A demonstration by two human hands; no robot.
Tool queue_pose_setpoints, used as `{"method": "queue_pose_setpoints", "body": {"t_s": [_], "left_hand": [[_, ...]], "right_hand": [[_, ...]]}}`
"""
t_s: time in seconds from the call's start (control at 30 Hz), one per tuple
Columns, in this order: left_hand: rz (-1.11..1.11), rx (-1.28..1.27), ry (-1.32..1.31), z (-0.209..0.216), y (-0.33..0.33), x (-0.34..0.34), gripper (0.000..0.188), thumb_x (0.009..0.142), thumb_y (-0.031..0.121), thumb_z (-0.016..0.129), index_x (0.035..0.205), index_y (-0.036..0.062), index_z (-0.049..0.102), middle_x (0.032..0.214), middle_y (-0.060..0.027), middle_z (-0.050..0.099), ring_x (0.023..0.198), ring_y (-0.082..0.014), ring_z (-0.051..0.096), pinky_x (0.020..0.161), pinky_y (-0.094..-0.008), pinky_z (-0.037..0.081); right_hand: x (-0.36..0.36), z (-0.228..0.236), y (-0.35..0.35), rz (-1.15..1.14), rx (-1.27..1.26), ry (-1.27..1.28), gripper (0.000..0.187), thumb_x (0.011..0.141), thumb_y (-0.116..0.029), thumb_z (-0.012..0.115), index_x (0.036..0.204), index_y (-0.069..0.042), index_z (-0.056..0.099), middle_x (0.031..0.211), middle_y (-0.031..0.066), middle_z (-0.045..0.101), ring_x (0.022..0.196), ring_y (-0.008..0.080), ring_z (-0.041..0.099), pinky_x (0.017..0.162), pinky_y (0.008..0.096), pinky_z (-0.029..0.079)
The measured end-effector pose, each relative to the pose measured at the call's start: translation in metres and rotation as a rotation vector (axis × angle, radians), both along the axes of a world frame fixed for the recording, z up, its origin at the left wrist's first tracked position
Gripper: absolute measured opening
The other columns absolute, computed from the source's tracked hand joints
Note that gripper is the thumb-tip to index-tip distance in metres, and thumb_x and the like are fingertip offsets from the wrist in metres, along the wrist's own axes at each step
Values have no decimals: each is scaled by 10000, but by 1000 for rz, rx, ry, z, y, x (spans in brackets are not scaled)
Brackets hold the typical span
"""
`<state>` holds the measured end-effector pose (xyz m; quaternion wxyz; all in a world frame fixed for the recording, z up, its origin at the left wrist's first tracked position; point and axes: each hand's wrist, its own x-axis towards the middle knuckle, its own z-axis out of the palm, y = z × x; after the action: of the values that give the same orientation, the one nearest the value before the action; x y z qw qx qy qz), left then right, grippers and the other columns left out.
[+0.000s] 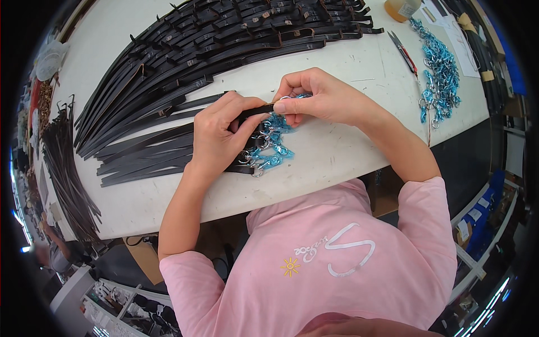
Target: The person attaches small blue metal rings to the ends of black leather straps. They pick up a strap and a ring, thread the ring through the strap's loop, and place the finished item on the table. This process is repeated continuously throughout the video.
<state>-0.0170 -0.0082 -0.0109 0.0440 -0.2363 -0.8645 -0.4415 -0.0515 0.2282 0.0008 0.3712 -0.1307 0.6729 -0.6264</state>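
Over the white table [337,154], my left hand [219,132] pinches a narrow black strap [257,110] near its end, thumb below and fingers above. My right hand [325,101] closes thumb and fingers on a silver metal ring [285,98] at that strap end. Shiny blue wrapping shows by the right fingers; how far the ring sits on the strap is hidden. Below my hands lie several metal clasps in blue film [272,149], some at the ends of other black straps. A row of flat black straps [149,154] fans out left of my left hand.
A large spread of black straps with loops [224,42] covers the far side. Another strap bundle [70,163] hangs over the left edge. To the right lie red-handled scissors [405,53], a heap of blue-wrapped clasps [441,70] and a jar of amber liquid [400,8].
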Motion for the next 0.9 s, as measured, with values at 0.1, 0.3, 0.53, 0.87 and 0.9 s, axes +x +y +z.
{"method": "queue_pose_setpoints", "body": {"t_s": [0.1, 0.3, 0.53, 0.87, 0.9], "left_hand": [[2, 18, 0, 2, 2, 0, 192, 806, 74, 826, 983, 67, 751, 747, -19, 603, 520, -90, 478, 483, -250, 384], [1, -17, -39, 3, 0, 1, 213, 799, 6, 801, 1004, 36, 752, 791, -19, 637, 619, -75, 525, 540, -212, 407], [-1, -18, -33, 1, -1, 1, 212, 802, 0, 799, 1006, 28, 748, 809, -35, 657, 652, -91, 575, 571, -219, 456], [-3, 10, 28, -2, 0, 0, 197, 805, 49, 815, 990, 47, 750, 770, -31, 642, 585, -107, 568, 531, -239, 455], [-2, 23, 51, -3, 0, 0, 192, 804, 71, 823, 982, 59, 752, 751, -26, 635, 551, -110, 557, 507, -243, 446]], "right_hand": [[-1, -4, 0, -1, 11, 6, 214, 967, -222, 720, 1011, -18, 674, 858, 24, 682, 778, 84, 654, 733, 233, 541], [1, -2, -2, -23, 28, 14, 210, 969, -219, 716, 1016, -19, 675, 862, 23, 681, 794, 83, 658, 747, 232, 549], [2, -1, -3, -38, 28, 21, 209, 967, -213, 717, 1016, -15, 673, 859, 26, 681, 791, 86, 659, 750, 232, 554], [2, 0, -3, -33, 53, 37, 227, 968, -221, 719, 1025, -6, 673, 856, 27, 676, 789, 87, 655, 753, 233, 560], [2, 0, -3, -31, 55, 39, 228, 967, -222, 719, 1025, -6, 673, 856, 27, 675, 789, 86, 655, 753, 234, 560]]}}
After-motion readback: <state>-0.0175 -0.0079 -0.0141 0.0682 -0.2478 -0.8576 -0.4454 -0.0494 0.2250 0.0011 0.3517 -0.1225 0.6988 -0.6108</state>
